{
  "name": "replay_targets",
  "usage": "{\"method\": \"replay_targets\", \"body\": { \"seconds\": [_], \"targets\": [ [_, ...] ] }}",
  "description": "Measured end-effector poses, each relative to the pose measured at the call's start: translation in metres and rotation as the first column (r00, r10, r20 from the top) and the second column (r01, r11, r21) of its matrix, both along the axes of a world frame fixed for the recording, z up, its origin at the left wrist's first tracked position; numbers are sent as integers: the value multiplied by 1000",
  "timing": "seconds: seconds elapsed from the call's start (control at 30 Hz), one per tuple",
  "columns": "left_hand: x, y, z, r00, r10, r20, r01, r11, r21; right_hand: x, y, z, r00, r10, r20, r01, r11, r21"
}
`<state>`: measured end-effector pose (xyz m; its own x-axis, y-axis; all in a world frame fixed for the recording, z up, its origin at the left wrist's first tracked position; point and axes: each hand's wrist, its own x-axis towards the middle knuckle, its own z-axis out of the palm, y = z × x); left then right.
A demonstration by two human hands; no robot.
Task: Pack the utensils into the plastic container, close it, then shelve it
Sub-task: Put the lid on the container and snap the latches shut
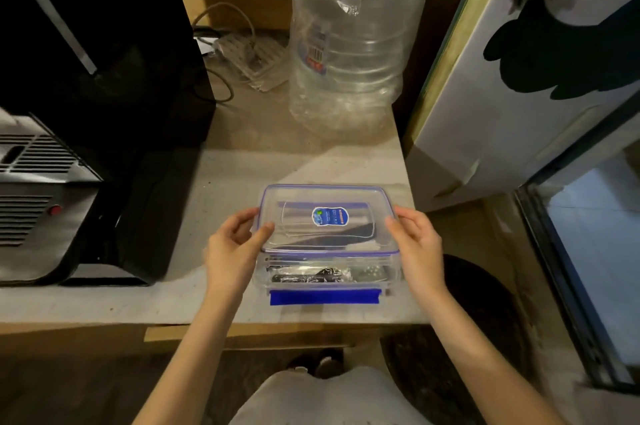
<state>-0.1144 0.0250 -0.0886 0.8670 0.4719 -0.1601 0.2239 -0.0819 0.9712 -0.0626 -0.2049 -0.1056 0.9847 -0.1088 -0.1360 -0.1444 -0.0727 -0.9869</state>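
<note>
A clear plastic container (pixel 325 277) with a blue front latch stands on the grey counter near its front edge. Wrapped dark utensils (pixel 311 275) lie inside it, seen through the wall. The clear lid (pixel 327 220), blue-rimmed with a blue and white sticker, is over the container, its front edge slightly raised. My left hand (pixel 232 251) grips the lid's left edge with thumb on top. My right hand (pixel 419 244) grips the right edge the same way.
A large clear water bottle (pixel 349 40) stands behind the container. A black and silver appliance (pixel 62 161) fills the left of the counter (pixel 214 189). A power strip with cables (pixel 249 57) lies at the back. A white cabinet door (pixel 519 78) is on the right.
</note>
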Motion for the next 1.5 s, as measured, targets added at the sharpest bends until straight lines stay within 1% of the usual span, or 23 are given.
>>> {"method": "replay_targets", "body": {
  "seconds": [0.1, 0.23, 0.37, 0.53, 0.67, 0.77, 0.83, 0.87, 0.9, 0.93, 0.97, 1.0, 1.03, 1.07, 1.1, 1.13, 1.17, 1.2, 1.23, 1.3, 1.33, 1.43, 1.5],
  "targets": [
    [-9, -3, -3, 1000, -5, 9, 4, 996, 84, -13, 0, -8, 999, 27, 30, -26, 999, -37],
    [-17, -6, -5, 1000, 10, -3, -10, 988, 154, -21, 1, -12, 997, 40, 70, -35, 997, -73],
    [-24, -1, -8, 1000, -21, -14, 23, 982, 189, -25, 1, -12, 996, 46, 75, -40, 996, -83],
    [-24, 0, -7, 999, -17, -43, 24, 985, 172, -24, -3, -12, 994, 79, 75, -69, 990, -124],
    [-30, 5, -8, 994, -85, -68, 99, 962, 255, -24, -9, -15, 994, 76, 85, -59, 982, -180],
    [-30, 6, -9, 992, -99, -84, 119, 955, 273, -25, -12, -13, 990, 108, 86, -90, 977, -194],
    [-28, 5, -8, 991, -102, -90, 127, 931, 343, -23, -12, -9, 988, 129, 81, -107, 966, -237],
    [-28, 4, -6, 990, -116, -84, 141, 884, 446, -22, -12, -7, 985, 146, 94, -112, 948, -297],
    [-27, 4, -4, 986, -152, -75, 167, 799, 578, -21, -11, -5, 978, 170, 124, -109, 914, -391],
    [-26, 4, -4, 971, -229, -69, 210, 681, 701, -20, -11, -3, 962, 211, 176, -96, 859, -504],
    [-25, 4, -5, 943, -325, -73, 252, 553, 794, -20, -10, -2, 930, 278, 241, -81, 793, -604],
    [-25, 5, -8, 906, -415, -87, 284, 444, 850, -21, -9, 0, 879, 376, 294, -87, 732, -676],
    [-26, 5, -8, 872, -476, -113, 317, 375, 871, -23, -9, 0, 813, 485, 321, -114, 674, -730],
    [-27, 6, -7, 849, -509, -140, 350, 344, 871, -26, -9, -2, 750, 583, 313, -155, 615, -773],
    [-29, 6, -5, 831, -522, -190, 407, 338, 849, -29, -8, -3, 700, 660, 274, -201, 550, -811],
    [-31, 7, -5, 819, -527, -227, 448, 339, 827, -31, -7, -4, 663, 715, 221, -236, 480, -845],
    [-33, 7, -4, 807, -527, -268, 480, 318, 818, -32, -6, -5, 635, 754, 169, -257, 413, -874],
    [-35, 8, -6, 792, -532, -300, 490, 261, 832, -32, -5, -7, 615, 778, 127, -265, 356, -896],
    [-37, 7, -9, 774, -533, -340, 496, 177, 850, -31, -6, -10, 601, 794, 98, -266, 313, -912],
    [-38, 2, -16, 755, -518, -402, 481, 21, 876, -28, -5, -11, 583, 810, 61, -259, 256, -931],
    [-37, -1, -19, 758, -499, -421, 475, -21, 880, -26, -5, -11, 577, 815, 54, -253, 241, -937],
    [-29, -10, -24, 784, -436, -442, 461, -68, 885, -22, -1, -8, 577, 816, 37, -231, 207, -951],
    [-21, -15, -24, 807, -401, -434, 441, -81, 894, -18, 1, -7, 588, 808, 32, -226, 202, -953]
  ]
}}
